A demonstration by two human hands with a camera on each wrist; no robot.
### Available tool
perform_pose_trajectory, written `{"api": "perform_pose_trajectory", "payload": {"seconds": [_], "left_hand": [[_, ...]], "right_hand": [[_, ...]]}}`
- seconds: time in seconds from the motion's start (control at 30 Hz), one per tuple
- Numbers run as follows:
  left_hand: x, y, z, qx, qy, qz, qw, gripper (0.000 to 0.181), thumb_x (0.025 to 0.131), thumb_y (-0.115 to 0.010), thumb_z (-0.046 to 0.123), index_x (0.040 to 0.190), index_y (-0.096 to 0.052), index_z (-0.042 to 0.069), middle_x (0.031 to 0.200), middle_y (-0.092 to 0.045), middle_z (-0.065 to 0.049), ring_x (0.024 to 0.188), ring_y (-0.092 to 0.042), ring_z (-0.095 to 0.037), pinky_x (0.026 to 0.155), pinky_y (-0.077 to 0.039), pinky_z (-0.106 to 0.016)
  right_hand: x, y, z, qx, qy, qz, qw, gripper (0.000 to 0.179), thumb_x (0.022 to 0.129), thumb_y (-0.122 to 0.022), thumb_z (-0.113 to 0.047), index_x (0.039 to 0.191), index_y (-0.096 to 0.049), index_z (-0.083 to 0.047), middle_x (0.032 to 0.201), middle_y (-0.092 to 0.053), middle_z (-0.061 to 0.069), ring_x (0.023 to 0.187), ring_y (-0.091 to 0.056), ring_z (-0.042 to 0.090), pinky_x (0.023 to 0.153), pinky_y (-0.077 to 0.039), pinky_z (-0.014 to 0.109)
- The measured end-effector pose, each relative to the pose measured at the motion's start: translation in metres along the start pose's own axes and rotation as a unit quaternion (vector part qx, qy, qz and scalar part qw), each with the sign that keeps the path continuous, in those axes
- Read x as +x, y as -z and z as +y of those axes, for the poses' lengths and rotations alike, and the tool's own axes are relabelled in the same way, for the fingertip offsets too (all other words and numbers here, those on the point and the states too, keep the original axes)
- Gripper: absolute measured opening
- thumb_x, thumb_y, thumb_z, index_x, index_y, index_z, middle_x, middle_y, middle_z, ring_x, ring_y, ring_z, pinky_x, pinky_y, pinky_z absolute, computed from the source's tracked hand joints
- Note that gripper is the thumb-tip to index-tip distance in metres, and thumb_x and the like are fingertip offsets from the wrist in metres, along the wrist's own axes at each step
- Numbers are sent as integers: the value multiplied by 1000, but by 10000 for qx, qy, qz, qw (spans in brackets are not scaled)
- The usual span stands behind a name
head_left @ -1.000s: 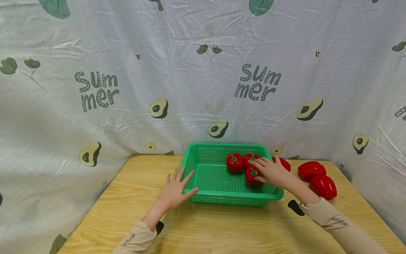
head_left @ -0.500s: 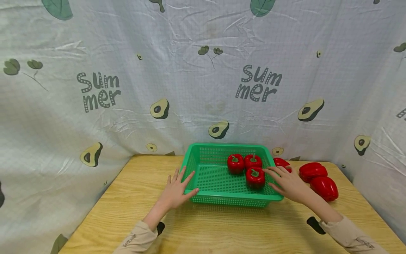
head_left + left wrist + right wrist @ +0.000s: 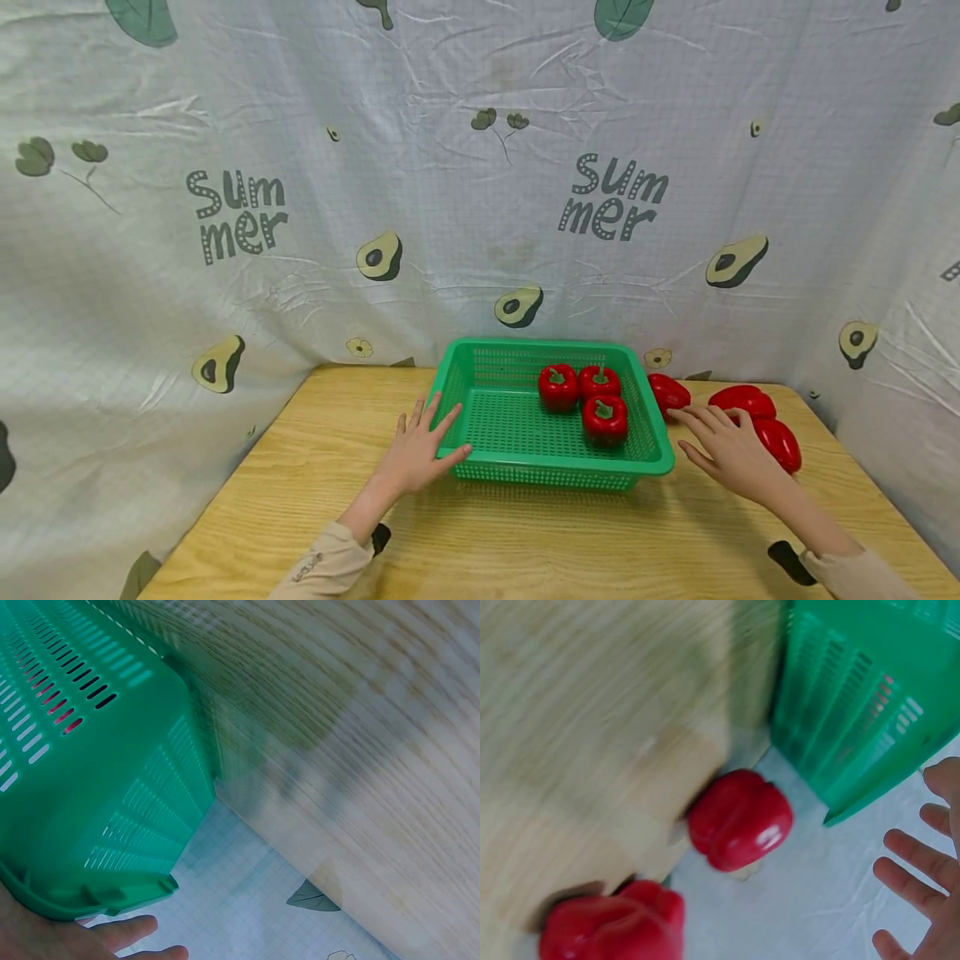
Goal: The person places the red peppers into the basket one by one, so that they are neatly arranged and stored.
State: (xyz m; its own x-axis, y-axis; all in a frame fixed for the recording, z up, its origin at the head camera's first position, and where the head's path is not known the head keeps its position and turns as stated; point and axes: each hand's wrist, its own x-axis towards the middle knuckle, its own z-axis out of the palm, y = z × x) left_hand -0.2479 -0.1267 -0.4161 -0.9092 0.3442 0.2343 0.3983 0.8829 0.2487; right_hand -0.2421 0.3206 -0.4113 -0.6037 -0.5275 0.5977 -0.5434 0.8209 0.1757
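Note:
A green plastic basket (image 3: 555,462) with slotted walls holds three red bell peppers, one at the back left (image 3: 558,392), one behind (image 3: 600,382) and one in front (image 3: 604,422). My left hand (image 3: 412,457) lies with fingers spread at the basket's left front rim; the left wrist view has its fingers (image 3: 129,932) against the rim. My right hand (image 3: 731,454) hovers right of the basket, fingers apart and holding nothing. Beside the basket's right wall lies a red bell pepper (image 3: 666,392); two others, a farther one (image 3: 741,400) and a nearer one (image 3: 780,442), lie behind that hand.
The wooden table (image 3: 540,542) meets a hanging white cloth (image 3: 450,200) printed with avocados at its back and sides. In the right wrist view, the lone pepper (image 3: 739,819) lies close to the table's edge near the basket wall (image 3: 840,712).
My right hand has left the front pepper inside the basket and moved right, out over the rim to the peppers on the table. My left hand stays in place.

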Motion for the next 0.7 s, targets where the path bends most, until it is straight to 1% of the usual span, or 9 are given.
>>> {"api": "perform_pose_trajectory", "payload": {"seconds": [0.07,0.13,0.23,0.3,0.37,0.4,0.47,0.53,0.7], "left_hand": [[0,0,0,-16,-22,44,10000,67,86,-44,55,142,-26,24,149,-14,-16,137,-7,-40,102,-15,-63],[-1,1,1,-19,-36,72,10000,67,86,-45,54,142,-27,23,149,-14,-16,136,-8,-40,102,-15,-63],[-1,1,0,-36,-30,63,10000,67,86,-45,55,142,-26,23,149,-14,-16,136,-8,-40,102,-15,-63],[-1,1,0,-16,-26,50,10000,67,86,-44,55,142,-26,23,149,-14,-16,136,-8,-40,103,-15,-63],[-1,0,-1,-15,-34,54,10000,67,86,-44,56,142,-26,23,149,-14,-16,136,-9,-40,103,-15,-63],[-1,0,-1,-20,-47,72,10000,67,86,-44,55,142,-27,22,149,-15,-16,136,-9,-41,102,-15,-63],[-1,0,0,-31,-71,108,9999,67,86,-44,55,141,-28,21,149,-16,-17,136,-10,-41,102,-16,-63],[-1,0,0,-17,-76,113,9999,67,86,-44,55,141,-28,21,149,-15,-17,136,-10,-41,102,-16,-63],[0,0,0,4,-64,72,10000,67,86,-44,55,142,-27,23,149,-15,-16,136,-9,-40,103,-15,-62]], "right_hand": [[-6,1,4,-40,-46,31,10000,44,90,-46,-44,113,-57,-8,105,-59,10,99,-50,26,73,-32,49],[-12,1,8,-69,-80,83,9999,43,90,-47,-43,113,-57,-7,105,-59,11,97,-50,27,73,-32,50],[-20,2,14,-155,-194,114,9996,54,92,-34,-51,112,-56,-7,104,-58,12,95,-49,27,71,-32,51],[-25,2,17,-169,-325,89,9993,57,91,-32,-53,112,-56,-6,103,-58,12,94,-49,28,71,-31,51],[-30,3,21,-192,-495,57,9986,47,90,-44,-47,111,-56,-6,103,-57,12,94,-48,29,72,-30,53],[-32,3,22,-175,-594,55,9981,41,87,-54,-39,111,-56,-6,102,-56,12,94,-48,30,72,-29,53],[-36,3,27,-161,-807,38,9966,40,75,-68,-21,110,-55,-6,102,-55,14,93,-46,32,71,-28,54],[-39,3,30,-230,-1017,42,9945,48,65,-71,-10,109,-54,-5,101,-53,16,92,-46,35,71,-28,54],[-48,1,40,-410,-1514,-143,9875,51,66,-72,-14,111,-50,-3,104,-50,20,92,-43,40,69,-29,57]]}}
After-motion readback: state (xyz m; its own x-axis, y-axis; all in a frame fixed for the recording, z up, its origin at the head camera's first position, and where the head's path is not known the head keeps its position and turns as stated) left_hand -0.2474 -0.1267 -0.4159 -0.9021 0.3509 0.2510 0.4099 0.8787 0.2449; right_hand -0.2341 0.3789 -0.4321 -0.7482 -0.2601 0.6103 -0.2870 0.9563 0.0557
